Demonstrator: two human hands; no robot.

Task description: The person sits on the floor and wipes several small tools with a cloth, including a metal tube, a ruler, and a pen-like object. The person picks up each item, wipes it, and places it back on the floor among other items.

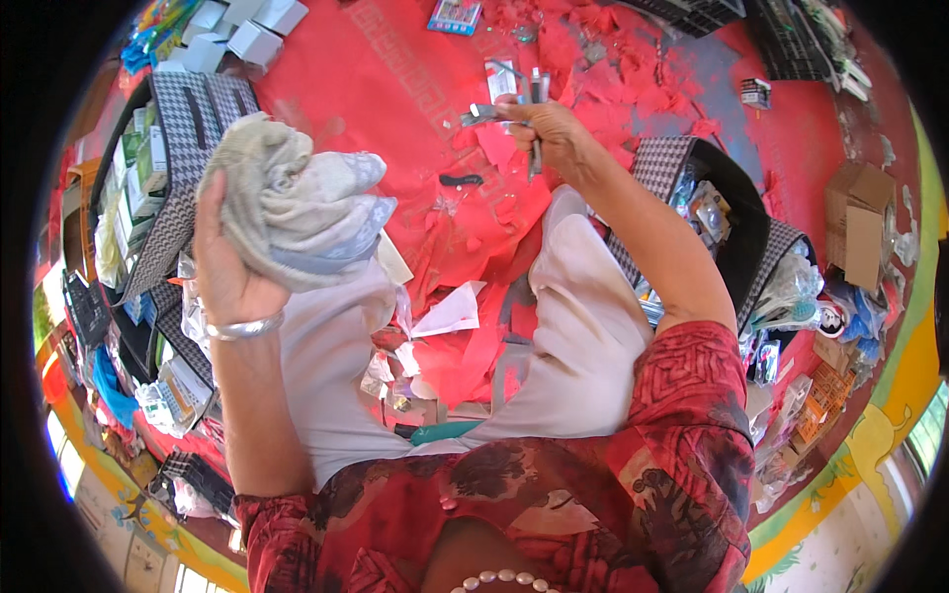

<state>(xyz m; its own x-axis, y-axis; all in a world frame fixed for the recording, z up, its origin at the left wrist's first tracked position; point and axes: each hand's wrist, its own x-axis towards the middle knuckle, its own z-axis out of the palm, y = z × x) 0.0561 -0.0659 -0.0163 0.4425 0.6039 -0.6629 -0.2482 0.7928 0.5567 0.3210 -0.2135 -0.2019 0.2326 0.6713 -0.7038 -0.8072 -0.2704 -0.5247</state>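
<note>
My left hand point(229, 259) is closed on a bunched, pale beige-grey patterned cloth point(297, 203), held up above my left knee. The palm and fingers support it from the left side, and folds of it hang toward the middle. My right hand point(556, 133) reaches far forward and pinches a silver-grey metal piece point(481, 114), which sticks out to the left of the fingers. Around those fingers are more narrow dark-grey metal pieces point(537, 84); whether they are also gripped, I cannot make out. A small black object point(461, 181) lies on the red floor sheet between the hands.
Torn red sheeting point(395, 89) covers the floor. Open houndstooth storage boxes stand at left point(188, 128) and right point(662, 163), filled with packages. White boxes point(257, 40) are piled at the far left. A cardboard box point(858, 225) sits at the right. Paper scraps point(450, 311) lie between my legs.
</note>
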